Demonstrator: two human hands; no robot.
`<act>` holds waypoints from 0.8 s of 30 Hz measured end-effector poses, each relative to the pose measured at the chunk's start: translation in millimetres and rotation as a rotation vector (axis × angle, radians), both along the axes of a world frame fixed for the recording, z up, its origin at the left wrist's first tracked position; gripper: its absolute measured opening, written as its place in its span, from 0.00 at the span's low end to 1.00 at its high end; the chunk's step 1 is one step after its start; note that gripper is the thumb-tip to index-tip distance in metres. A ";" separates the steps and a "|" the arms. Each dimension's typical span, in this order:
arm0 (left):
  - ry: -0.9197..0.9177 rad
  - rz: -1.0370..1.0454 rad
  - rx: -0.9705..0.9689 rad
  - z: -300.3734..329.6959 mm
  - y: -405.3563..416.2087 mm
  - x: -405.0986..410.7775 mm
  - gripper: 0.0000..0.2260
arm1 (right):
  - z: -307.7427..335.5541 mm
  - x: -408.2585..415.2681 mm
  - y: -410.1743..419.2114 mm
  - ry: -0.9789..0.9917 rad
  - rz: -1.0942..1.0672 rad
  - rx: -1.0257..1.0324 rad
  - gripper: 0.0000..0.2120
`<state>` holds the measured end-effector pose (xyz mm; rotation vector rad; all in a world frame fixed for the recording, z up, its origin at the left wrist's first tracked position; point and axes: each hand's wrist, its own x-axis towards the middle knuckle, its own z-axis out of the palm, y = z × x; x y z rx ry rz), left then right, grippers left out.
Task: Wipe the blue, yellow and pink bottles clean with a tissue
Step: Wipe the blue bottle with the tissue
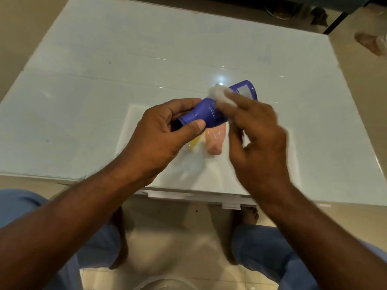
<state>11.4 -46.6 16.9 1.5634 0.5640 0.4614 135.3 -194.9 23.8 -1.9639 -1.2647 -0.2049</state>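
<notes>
Bottles sit over the pale tabletop (104, 101): my left hand (159, 139) grips the blue bottle (211, 114), label print unreadable; pink bottle (214, 143) and yellow bottle (194, 142) lie beneath. My right hand (257, 135) presses the tissue (218, 94) on it.

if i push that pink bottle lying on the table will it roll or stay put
The pink bottle lies on its side on the glossy table, and its body looks rounded, so it would probably roll or slide easily. It looks like small plastic, so likely light and not fragile.
</notes>
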 end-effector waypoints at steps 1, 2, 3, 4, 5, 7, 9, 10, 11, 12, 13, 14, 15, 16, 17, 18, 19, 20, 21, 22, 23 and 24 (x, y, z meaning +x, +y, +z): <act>-0.010 -0.017 0.030 -0.6 -1.5 -0.7 0.16 | -2.7 -10.1 2.7 -0.038 0.085 -0.024 0.20; -0.015 -0.036 0.055 -0.8 -2.8 -1.4 0.16 | -5.4 -18.2 4.9 -0.077 0.164 -0.048 0.19; -0.012 -0.046 0.074 -1.1 -3.4 -2.2 0.17 | -6.5 -23.5 6.0 -0.112 0.218 -0.069 0.18; -0.005 -0.044 0.086 -1.7 -3.2 -2.9 0.18 | -5.9 -23.6 6.4 -0.132 0.238 -0.083 0.17; 0.000 -0.035 0.092 -2.3 -2.5 -3.5 0.18 | -4.2 -18.7 6.1 -0.133 0.220 -0.086 0.16; 0.022 -0.004 0.113 -2.0 -0.4 -3.5 0.19 | 2.2 0.0 2.5 -0.092 0.081 -0.091 0.20; 0.049 0.016 0.140 -1.1 1.8 -3.2 0.20 | 9.2 21.6 -2.8 -0.039 -0.101 -0.145 0.22; 0.049 0.020 0.140 -0.7 2.1 -3.0 0.20 | 10.7 27.9 -5.1 -0.009 -0.159 -0.172 0.23; 0.045 0.022 0.134 -0.5 2.3 -3.1 0.20 | 10.9 29.2 -6.1 0.018 -0.176 -0.184 0.23; 0.042 0.027 0.132 -0.2 2.1 -2.8 0.20 | 9.2 25.9 -6.2 0.034 -0.146 -0.183 0.24; 0.040 0.033 0.135 -0.4 1.8 -2.4 0.21 | 6.7 19.2 -5.9 0.024 -0.071 -0.177 0.25; 0.032 0.037 0.137 -0.7 1.6 -2.1 0.21 | 3.8 10.9 -5.1 -0.002 0.032 -0.176 0.26; 0.017 0.035 0.133 -1.2 1.1 -2.1 0.21 | 1.3 2.4 -4.1 -0.028 0.146 -0.186 0.26; 0.003 0.029 0.122 -1.1 0.8 -2.4 0.21 | -0.3 -4.0 -3.1 -0.050 0.246 -0.203 0.25; -0.003 0.023 0.112 -0.8 0.8 -2.9 0.21 | -0.5 -7.7 -1.7 -0.069 0.307 -0.217 0.24; -0.005 0.017 0.111 -0.4 1.1 -3.3 0.22 | 0.7 -8.3 -0.4 -0.086 0.318 -0.215 0.24; -0.006 0.016 0.128 -0.3 1.8 -3.4 0.21 | 2.3 -5.9 0.2 -0.093 0.287 -0.200 0.24; -0.003 0.020 0.154 -0.5 2.6 -3.5 0.21 | 3.8 -1.0 0.3 -0.084 0.225 -0.183 0.24; 0.008 0.029 0.176 -1.2 3.1 -3.5 0.22 | 5.8 5.5 -0.1 -0.056 0.142 -0.175 0.25; 0.021 0.037 0.186 -2.1 3.5 -3.5 0.23 | 8.3 12.4 -1.1 -0.014 0.048 -0.182 0.25; 0.031 0.038 0.192 -3.0 4.0 -3.6 0.24 | 10.1 18.2 -2.2 0.032 -0.031 -0.200 0.25; 0.037 0.033 0.197 -3.7 3.9 -3.4 0.24 | 10.6 21.7 -3.5 0.067 -0.073 -0.216 0.25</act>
